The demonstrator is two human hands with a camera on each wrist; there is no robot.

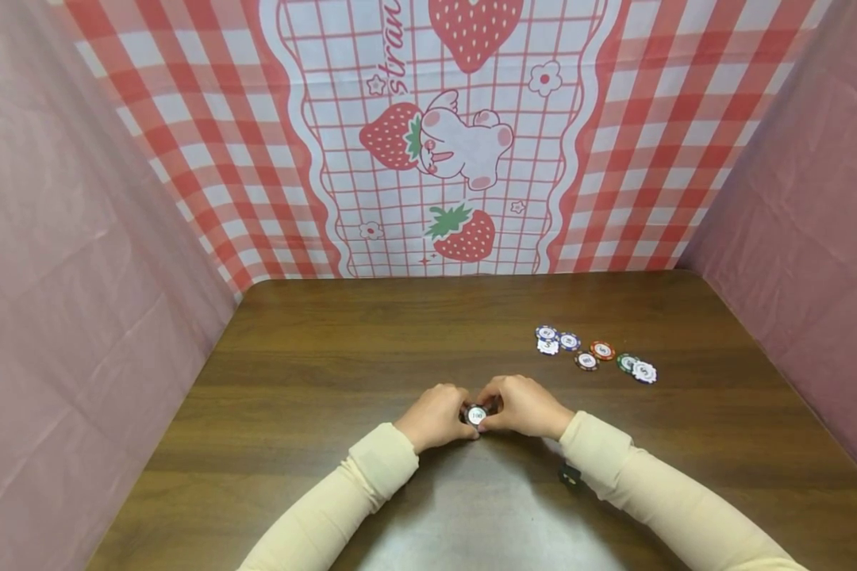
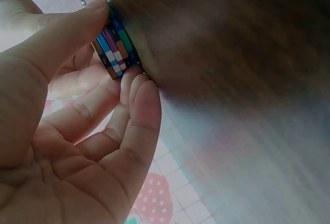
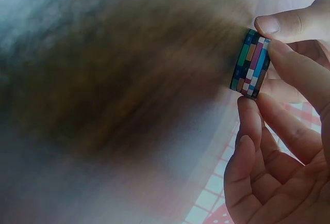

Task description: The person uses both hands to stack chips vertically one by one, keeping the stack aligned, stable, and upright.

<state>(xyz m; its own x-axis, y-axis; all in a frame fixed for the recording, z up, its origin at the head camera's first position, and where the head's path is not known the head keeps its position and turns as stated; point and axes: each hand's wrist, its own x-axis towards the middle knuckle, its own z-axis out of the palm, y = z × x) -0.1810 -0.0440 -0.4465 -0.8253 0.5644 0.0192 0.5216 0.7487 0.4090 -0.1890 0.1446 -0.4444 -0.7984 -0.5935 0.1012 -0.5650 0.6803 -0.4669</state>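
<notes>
A short stack of poker chips (image 1: pixel 477 415) stands on the table in front of me, a white "100" face on top. My left hand (image 1: pixel 436 416) pinches its left side between thumb and fingers. From the right, my right hand (image 1: pixel 524 406) grips the same stack, thumb toward me and fingers on the far side. In the left wrist view, the edge of the stack (image 2: pixel 116 48) shows several coloured layers, with green at the tabletop side. The right wrist view shows the chip stack (image 3: pixel 251 64) between the fingertips of both hands.
Right of the hands and farther back, loose chips lie in a scattered row: blue chips (image 1: pixel 570 342), an orange chip (image 1: pixel 602 350) and overlapping white chips (image 1: pixel 644 372) among them. A small dark object (image 1: pixel 570 476) is below the right cuff. A strawberry-print cloth (image 1: pixel 464 159) hangs behind the wooden table (image 1: pixel 314 357).
</notes>
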